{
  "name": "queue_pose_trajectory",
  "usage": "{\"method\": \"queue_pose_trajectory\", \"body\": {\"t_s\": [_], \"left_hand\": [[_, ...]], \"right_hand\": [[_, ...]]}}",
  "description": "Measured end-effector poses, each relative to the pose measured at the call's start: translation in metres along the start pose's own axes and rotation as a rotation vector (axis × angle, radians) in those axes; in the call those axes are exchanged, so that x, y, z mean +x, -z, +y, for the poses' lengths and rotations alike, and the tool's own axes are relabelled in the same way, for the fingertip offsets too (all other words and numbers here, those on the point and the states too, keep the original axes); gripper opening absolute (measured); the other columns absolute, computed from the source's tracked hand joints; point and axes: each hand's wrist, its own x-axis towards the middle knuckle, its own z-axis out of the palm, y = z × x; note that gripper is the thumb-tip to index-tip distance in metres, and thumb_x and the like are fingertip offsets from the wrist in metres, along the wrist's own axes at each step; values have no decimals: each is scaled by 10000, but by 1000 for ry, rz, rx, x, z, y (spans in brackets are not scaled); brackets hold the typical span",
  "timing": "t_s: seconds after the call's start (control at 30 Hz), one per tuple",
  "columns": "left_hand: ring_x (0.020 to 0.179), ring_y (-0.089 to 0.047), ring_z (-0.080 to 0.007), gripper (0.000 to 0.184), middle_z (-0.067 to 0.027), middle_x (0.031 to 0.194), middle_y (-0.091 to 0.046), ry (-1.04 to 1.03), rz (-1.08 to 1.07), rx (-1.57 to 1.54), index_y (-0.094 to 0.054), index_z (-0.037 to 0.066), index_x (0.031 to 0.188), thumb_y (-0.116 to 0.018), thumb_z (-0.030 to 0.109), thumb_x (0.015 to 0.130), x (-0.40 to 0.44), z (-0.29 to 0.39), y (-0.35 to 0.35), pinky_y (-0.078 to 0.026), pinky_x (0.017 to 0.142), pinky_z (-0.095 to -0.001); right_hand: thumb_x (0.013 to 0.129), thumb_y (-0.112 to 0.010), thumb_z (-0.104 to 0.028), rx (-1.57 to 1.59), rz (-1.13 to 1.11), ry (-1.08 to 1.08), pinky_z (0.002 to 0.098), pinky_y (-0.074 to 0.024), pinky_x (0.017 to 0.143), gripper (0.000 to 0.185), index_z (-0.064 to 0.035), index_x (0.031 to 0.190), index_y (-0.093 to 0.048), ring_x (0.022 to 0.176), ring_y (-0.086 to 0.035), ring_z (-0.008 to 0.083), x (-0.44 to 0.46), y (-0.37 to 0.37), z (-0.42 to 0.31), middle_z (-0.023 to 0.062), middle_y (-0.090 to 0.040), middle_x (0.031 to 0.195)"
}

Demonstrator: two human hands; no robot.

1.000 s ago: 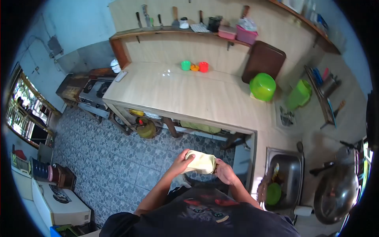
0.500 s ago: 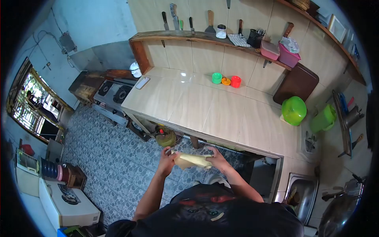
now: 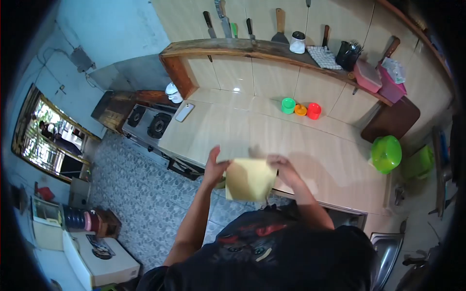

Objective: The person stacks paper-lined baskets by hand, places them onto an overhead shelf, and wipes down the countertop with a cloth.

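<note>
A pale yellow cloth [image 3: 250, 180] hangs spread out as a rough square in front of the dark shirt, at the near edge of the tiled counter [image 3: 233, 131]. My left hand [image 3: 214, 169] pinches its upper left corner, with the thumb side raised. At the upper right corner my right hand [image 3: 284, 169] grips the cloth; its fingers are somewhat blurred. Green, orange and red cups [image 3: 301, 110] stand in a row at the back of the counter. A white phone [image 3: 185, 112] lies at the counter's left end.
Left of the counter is a two-burner stove [image 3: 148, 123]. A green bowl [image 3: 386, 154] stands at the right, by a brown tray [image 3: 392, 120]. The sink [image 3: 387, 252] is at lower right. A wooden shelf [image 3: 252, 48] runs above. A person is visible through the window.
The cloth was bunched between my hands and now hangs open and flat. Both hands have risen toward the counter, and the view has turned left and come closer to the counter.
</note>
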Motion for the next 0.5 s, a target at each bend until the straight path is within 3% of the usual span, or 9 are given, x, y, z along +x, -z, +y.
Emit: {"method": "queue_pose_trajectory", "body": {"t_s": [0.07,0.13,0.17,0.23,0.27,0.33,0.4,0.43,0.5], "left_hand": [[1201,-567,-317,741,-172,1345,-540,-25,35,57,-387,16,1438,-773,197,831,67,-30,-8,-473,989,-387],[1148,-588,-326,729,-193,1348,-529,1,70,197,-377,6,1431,-763,187,840,108,-39,-15,-488,957,-399],[1095,-610,-335,718,-213,1350,-518,3,115,341,-366,-4,1424,-754,178,848,119,-47,-16,-504,926,-412],[1122,-590,-367,666,-234,1336,-523,10,129,332,-402,-12,1394,-739,200,861,135,-78,-17,-490,943,-424],[1148,-571,-400,619,-255,1322,-527,8,160,318,-437,-20,1365,-725,223,874,140,-90,-14,-477,961,-437],[1156,-547,-451,525,-275,1284,-540,-75,139,396,-494,-32,1300,-695,214,882,139,-98,-2,-478,953,-428],[1192,-514,-482,469,-279,1266,-547,-36,177,504,-516,-33,1263,-667,199,885,151,-113,15,-447,1005,-421],[1192,-514,-482,469,-279,1266,-547,-31,170,495,-516,-33,1263,-667,199,885,168,-148,34,-447,1005,-421],[1295,-443,-447,445,-245,1364,-498,-155,269,800,-509,-2,1262,-597,264,916,203,-239,66,-387,1066,-498]], "right_hand": [[906,-654,-221,-471,230,-79,363,-492,955,582,-31,1408,-428,1074,-618,263,36,-3,-33,158,-618,1188],[907,-651,-309,-1240,430,-175,423,-485,985,656,-73,1451,-371,1116,-601,359,54,-15,-59,231,-596,1220],[907,-651,-309,-1233,432,-198,423,-485,985,656,-73,1451,-371,1116,-601,359,67,-11,-55,231,-596,1220],[895,-653,-372,-1246,333,71,455,-469,1001,671,-98,1449,-391,1171,-559,423,93,-6,-38,284,-541,1297],[895,-653,-372,-1233,339,49,455,-469,1001,671,-98,1449,-391,1171,-559,423,98,-12,-28,284,-541,1297],[877,-660,-430,-1379,222,293,504,-437,1030,720,-127,1470,-384,1254,-487,456,104,-33,-10,283,-454,1398],[868,-653,-490,-1513,160,251,614,-348,1074,760,-183,1501,-363,1372,-318,515,109,-60,11,278,-304,1508],[866,-651,-508,-1503,143,226,668,-295,1072,773,-224,1515,-342,1403,-222,533,106,-76,11,262,-228,1546],[845,-644,-588,-1486,115,165,749,-157,1078,826,-310,1541,-296,1456,-11,543,111,-95,20,206,-77,1620]]}}
